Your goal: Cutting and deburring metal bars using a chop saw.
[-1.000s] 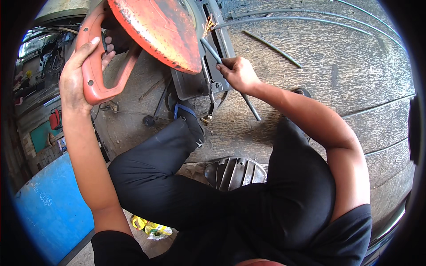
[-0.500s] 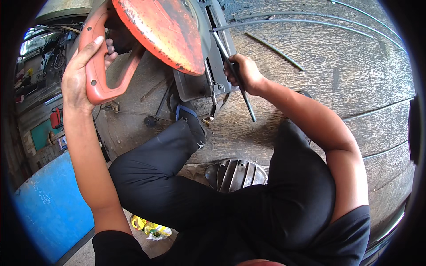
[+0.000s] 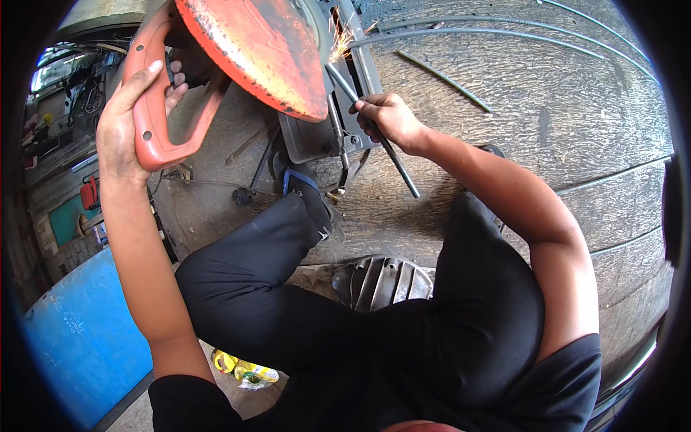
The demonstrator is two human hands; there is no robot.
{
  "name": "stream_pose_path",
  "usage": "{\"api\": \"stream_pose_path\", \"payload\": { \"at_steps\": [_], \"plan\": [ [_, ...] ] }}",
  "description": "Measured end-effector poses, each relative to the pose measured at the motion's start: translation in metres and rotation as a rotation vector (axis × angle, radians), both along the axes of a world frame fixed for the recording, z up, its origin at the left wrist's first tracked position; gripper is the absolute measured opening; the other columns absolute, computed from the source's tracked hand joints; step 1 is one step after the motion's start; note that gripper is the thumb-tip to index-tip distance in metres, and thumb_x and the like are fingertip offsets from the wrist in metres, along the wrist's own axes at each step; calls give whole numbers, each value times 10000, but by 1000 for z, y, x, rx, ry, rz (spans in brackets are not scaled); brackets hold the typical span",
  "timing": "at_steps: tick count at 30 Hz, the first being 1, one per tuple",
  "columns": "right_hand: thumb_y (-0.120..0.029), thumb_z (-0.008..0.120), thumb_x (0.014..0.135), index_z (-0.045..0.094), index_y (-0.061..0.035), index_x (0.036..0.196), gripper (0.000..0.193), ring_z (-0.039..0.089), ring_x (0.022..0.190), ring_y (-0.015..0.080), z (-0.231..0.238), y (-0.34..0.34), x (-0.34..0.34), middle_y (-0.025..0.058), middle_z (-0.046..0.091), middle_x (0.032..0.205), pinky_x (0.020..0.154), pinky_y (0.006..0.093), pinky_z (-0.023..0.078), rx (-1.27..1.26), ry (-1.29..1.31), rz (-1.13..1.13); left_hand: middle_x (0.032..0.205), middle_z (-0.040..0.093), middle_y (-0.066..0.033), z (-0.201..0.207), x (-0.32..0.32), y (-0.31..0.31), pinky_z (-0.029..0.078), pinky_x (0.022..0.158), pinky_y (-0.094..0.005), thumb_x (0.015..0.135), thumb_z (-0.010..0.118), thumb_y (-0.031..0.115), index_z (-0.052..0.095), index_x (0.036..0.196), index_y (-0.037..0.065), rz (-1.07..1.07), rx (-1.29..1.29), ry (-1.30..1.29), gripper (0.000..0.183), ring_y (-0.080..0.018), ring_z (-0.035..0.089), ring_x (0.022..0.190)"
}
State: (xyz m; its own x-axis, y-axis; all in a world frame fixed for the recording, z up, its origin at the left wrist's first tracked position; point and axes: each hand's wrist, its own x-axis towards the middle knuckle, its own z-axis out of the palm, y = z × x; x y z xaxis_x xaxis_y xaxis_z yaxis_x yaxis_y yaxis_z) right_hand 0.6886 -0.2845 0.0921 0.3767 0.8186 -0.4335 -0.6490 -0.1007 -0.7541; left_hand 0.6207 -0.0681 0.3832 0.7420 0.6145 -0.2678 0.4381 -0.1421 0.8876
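Observation:
My left hand [image 3: 117,133] is wrapped round the orange loop handle of a chop saw [image 3: 252,54], with its thumb lying along the handle. The saw's worn orange guard covers most of the cutting disc. In my right hand [image 3: 392,121] is a thin dark metal rod [image 3: 403,171], pinched between thumb and fingers and slanting from the saw base toward my knees. Bright sparks [image 3: 340,45] fly up beside the disc, just beyond the rod's far end. Whether that end touches the disc, I cannot tell.
Long metal rods [image 3: 497,34] stretch from the saw to the right, and a short cut piece [image 3: 445,83] lies on the worn floor. A ribbed metal part [image 3: 384,282] sits between my legs. At lower left stands a blue panel [image 3: 90,338]; yellow packaging [image 3: 245,371] lies nearby.
Sparks have appeared at the disc. The rod's far end has swung left toward the disc. The saw handle and my left hand have shifted slightly left.

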Motion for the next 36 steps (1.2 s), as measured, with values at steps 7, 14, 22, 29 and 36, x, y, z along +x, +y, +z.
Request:
{"api": "stream_pose_path", "payload": {
  "at_steps": [7, 14, 22, 29, 36],
  "plan": [
    [-210, 510, 982, 628, 13, 882, 272, 481, 504, 75, -1, 0, -2, 7, 529, 606, 466, 249, 405, -76, -314, 29, 1081, 588, -162, 0, 2, -7, 508, 890, -358, 891, 615, 114, 465, 1264, -76, 44, -23, -32, 445, -228, 604, 974],
    [-230, 570, 919, 673, 17, 931, 268, 607, 607, 232, 1, 3, -6, 158, 609, 644, 648, 365, 488, -156, -540, -2, 1089, 590, -163, 0, 2, -9, 507, 885, -357, 890, 612, 110, 467, 1263, -75, 54, -21, -32, 440, -232, 605, 980],
    [-195, 592, 925, 650, 47, 915, 249, 585, 554, 105, 2, 1, -10, 89, 574, 580, 557, 309, 489, -199, -725, -27, 1098, 587, -165, 0, 1, -4, 495, 907, -360, 893, 614, 121, 457, 1273, -73, 31, -29, -29, 455, -232, 602, 988],
    [-307, 389, 968, 657, -25, 895, 396, 410, 480, 104, 2, 7, -3, -3, 511, 621, 456, 246, 323, -77, 236, -192, 1110, 579, -162, 3, -1, 3, 490, 916, -345, 900, 614, 130, 436, 1292, -75, 8, 25, 49, 477, -227, 597, 987],
    [-323, 332, 973, 528, -60, 895, 337, 264, 474, 80, 2, 0, 10, -42, 382, 636, 444, 231, 232, 58, 655, 48, 1119, 574, -166, 0, -2, 2, 494, 922, -348, 905, 606, 126, 425, 1297, -85, -20, -45, -25, 481, -234, 600, 994]
  ]
}}
